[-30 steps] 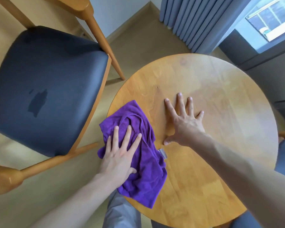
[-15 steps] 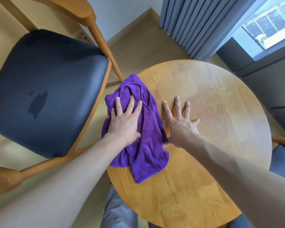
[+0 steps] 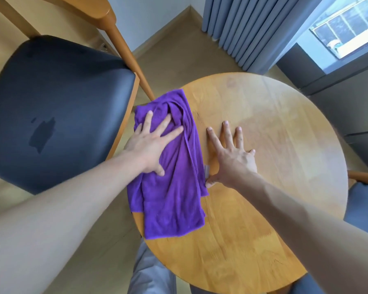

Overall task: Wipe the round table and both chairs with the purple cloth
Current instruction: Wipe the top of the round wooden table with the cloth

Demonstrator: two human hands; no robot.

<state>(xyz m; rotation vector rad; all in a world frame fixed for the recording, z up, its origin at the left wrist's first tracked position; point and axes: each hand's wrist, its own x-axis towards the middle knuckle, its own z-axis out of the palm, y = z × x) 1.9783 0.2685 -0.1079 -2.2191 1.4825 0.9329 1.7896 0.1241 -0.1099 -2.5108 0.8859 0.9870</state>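
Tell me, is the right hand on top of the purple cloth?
No, the right hand lies flat on the bare wood of the round table, beside the purple cloth; the left hand presses the cloth.

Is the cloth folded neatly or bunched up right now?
Bunched. The cloth lies in loose wrinkled folds on the table, its left edge hanging past the rim, the left hand flat on it.

Bright daylight from window [image 3: 346,28]; wide-angle edge distortion.

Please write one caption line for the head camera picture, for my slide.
Left hand presses purple cloth flat on round table; right hand braces beside it.
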